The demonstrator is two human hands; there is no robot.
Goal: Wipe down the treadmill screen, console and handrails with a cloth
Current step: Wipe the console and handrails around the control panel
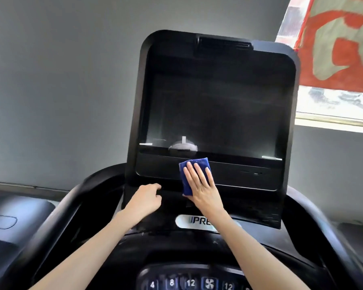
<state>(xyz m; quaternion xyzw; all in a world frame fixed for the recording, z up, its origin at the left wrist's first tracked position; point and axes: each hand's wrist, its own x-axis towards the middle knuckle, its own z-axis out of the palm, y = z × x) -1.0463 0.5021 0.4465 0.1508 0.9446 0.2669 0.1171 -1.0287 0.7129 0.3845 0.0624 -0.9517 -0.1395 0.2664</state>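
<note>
The right hand (199, 185) lies open and flat, fingers spread and pointing up toward twelve o'clock, pressing a folded blue cloth (190, 174) against the lower bezel of the treadmill's screen (214, 114). The cloth shows above and to the left of the fingers, its top edge touching the line where the dark glass meets the bezel; the palm covers its lower right part. Just beside it, at about nine o'clock from the right hand, the left hand (146, 198) is loosely curled, holding nothing, with its index finger extended and its fingertip touching the bottom edge of the screen housing. Both bare forearms reach in from the bottom of the view, at about seven and five o'clock. The screen is switched off and black, reflecting a pale shape and thin bright streaks near its lower edge. Below the hands, at six o'clock, the black console (176, 254) carries a silver logo plate (193, 221), partly hidden by the right wrist, and a row of numbered buttons (191, 283) at the bottom edge. Dark curved handrails (57, 216) sweep out at eight and four o'clock. A grey wall (61, 91) fills the background, and a red and beige banner (340, 38) hangs in a window at two o'clock.
</note>
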